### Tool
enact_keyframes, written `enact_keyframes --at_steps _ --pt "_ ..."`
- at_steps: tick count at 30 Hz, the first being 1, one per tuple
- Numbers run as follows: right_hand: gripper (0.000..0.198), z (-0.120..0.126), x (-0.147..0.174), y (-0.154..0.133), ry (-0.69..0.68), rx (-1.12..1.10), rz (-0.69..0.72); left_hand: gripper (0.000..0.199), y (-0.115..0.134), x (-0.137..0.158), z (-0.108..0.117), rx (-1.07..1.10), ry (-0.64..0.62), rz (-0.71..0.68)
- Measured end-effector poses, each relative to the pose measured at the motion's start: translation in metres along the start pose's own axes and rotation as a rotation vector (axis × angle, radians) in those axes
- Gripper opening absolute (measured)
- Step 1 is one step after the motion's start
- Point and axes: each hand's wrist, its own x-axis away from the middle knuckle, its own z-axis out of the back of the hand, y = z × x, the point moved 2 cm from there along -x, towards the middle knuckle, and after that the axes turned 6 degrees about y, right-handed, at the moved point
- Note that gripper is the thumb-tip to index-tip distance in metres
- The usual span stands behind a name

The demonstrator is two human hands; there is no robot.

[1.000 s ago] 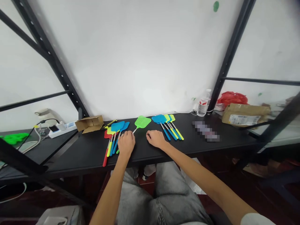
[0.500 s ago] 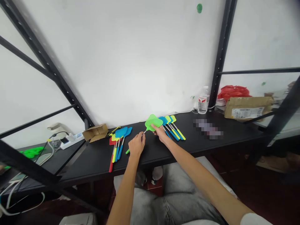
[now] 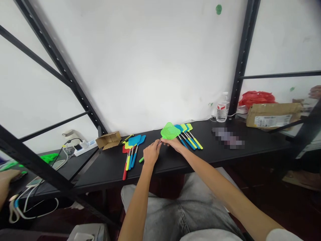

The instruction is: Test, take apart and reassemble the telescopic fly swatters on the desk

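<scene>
A green fly swatter point(image 3: 170, 131) is held above the black table, its mesh head pointing away and its green handle end showing below my left hand. My left hand point(image 3: 151, 152) is closed round the metal shaft. At the base of the mesh head, my right hand point(image 3: 172, 143) pinches the swatter, its fingers partly hidden. On the left lie several swatters with red, yellow and blue handles, among them a blue swatter point(image 3: 134, 140). Just right of my right hand, more blue and yellow swatters lie side by side, including a yellow-handled swatter point(image 3: 198, 142).
An open cardboard box point(image 3: 109, 140) and a power strip point(image 3: 86, 147) are at the left. A water bottle point(image 3: 222, 107) stands near the wall, with a larger carton point(image 3: 273, 115) and red plastic bag point(image 3: 257, 98) beyond the rack post. Another person's hand point(image 3: 8, 175) shows far left.
My right hand has shifted from the edge of the mesh head down to its base, closer to my left hand. The view has turned slightly left; another person's hand has appeared at far left.
</scene>
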Motion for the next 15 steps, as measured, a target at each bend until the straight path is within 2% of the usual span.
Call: enact_keyframes --at_steps 7,15 --pt "0.029 0.001 -0.003 0.009 0.08 -0.012 -0.002 0.041 0.004 -0.001 0.0 -0.04 -0.042 0.032" --pt "0.032 0.0 -0.005 0.012 0.07 -0.048 0.028 0.041 0.004 -0.003 0.0 -0.078 -0.039 0.046"
